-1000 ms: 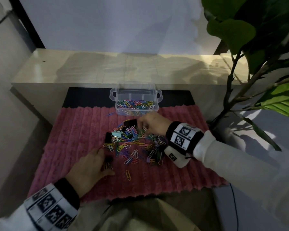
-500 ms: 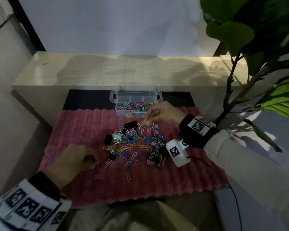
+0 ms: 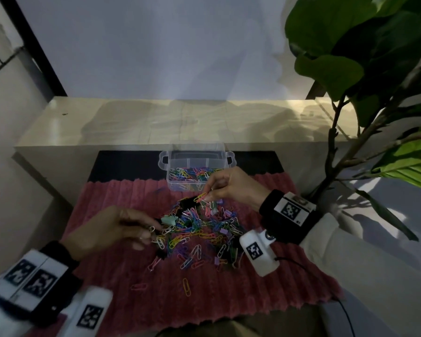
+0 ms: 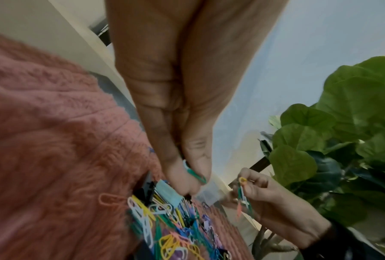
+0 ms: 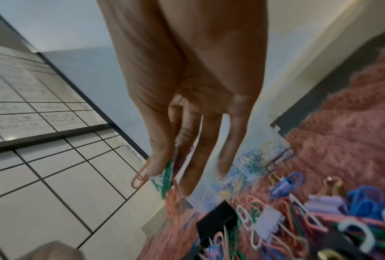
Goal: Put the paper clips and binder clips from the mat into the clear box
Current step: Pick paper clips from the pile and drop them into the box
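Note:
A heap of coloured paper clips and binder clips (image 3: 199, 229) lies on the pink ribbed mat (image 3: 122, 297). The clear box (image 3: 197, 169), part filled with clips, stands at the mat's far edge. My right hand (image 3: 208, 194) hovers just in front of the box, pinching several paper clips (image 5: 168, 173) between thumb and fingers. My left hand (image 3: 150, 231) is at the heap's left side, pinching paper clips, one of them green (image 4: 194, 173). A teal binder clip (image 3: 169, 219) lies just beyond its fingertips.
A pale bench (image 3: 156, 122) runs behind the box. A leafy plant (image 3: 350, 69) rises at the right, its stem beside the mat's right edge. A few stray paper clips (image 3: 186, 287) lie on the mat's near part. A tiled wall is at the left.
My left hand has moved from the mat's left side rightwards to the heap, holding clips. My right hand has lifted from the heap with clips and risen towards the box.

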